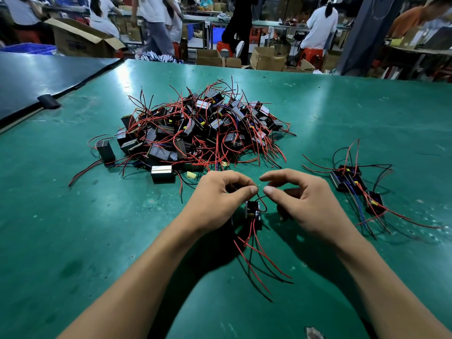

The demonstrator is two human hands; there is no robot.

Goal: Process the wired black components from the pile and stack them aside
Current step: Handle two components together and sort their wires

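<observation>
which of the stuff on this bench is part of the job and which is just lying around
Job:
- pile of wired components
- black component, its wire pinched by the left hand, right hand close by
- set-aside group on the right

Lying about:
- small black roll by the dark board
- yellow scrap
- cardboard boxes behind

Green work table (342, 113) at the edge of a crowded assembly hall.
A dark board (36, 77) lies along the table's left side, with a short strip of what looks like black tape (49, 101) across its edge. Beyond the far edge stand an open cardboard box (80, 40), a blue crate (31, 48) and more cartons (266, 57) on the floor. A worker in a white shirt (321, 25) sits on a red stool (310, 55) facing a bench. A figure in black (241, 23) stands beside another red stool (224, 48), and a person in orange (415, 15) leans in at right.
</observation>
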